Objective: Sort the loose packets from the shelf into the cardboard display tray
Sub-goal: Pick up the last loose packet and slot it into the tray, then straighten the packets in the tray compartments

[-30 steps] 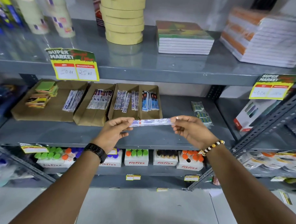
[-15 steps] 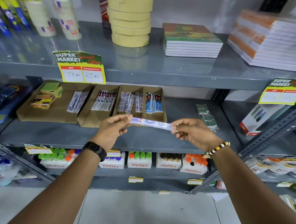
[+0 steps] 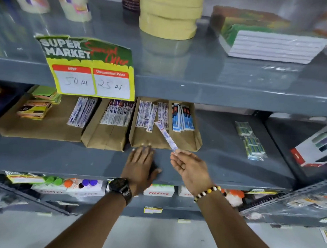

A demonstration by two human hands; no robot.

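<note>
I have one view only, from the head camera, close in and looking forward and down at the middle shelf. The upper shelf crosses the top of frame, the floor shows below, and both forearms enter from the bottom edge.

A shop: grey metal shelves stocked with goods, a "Super Market" price tag on the upper shelf's front edge.
</note>
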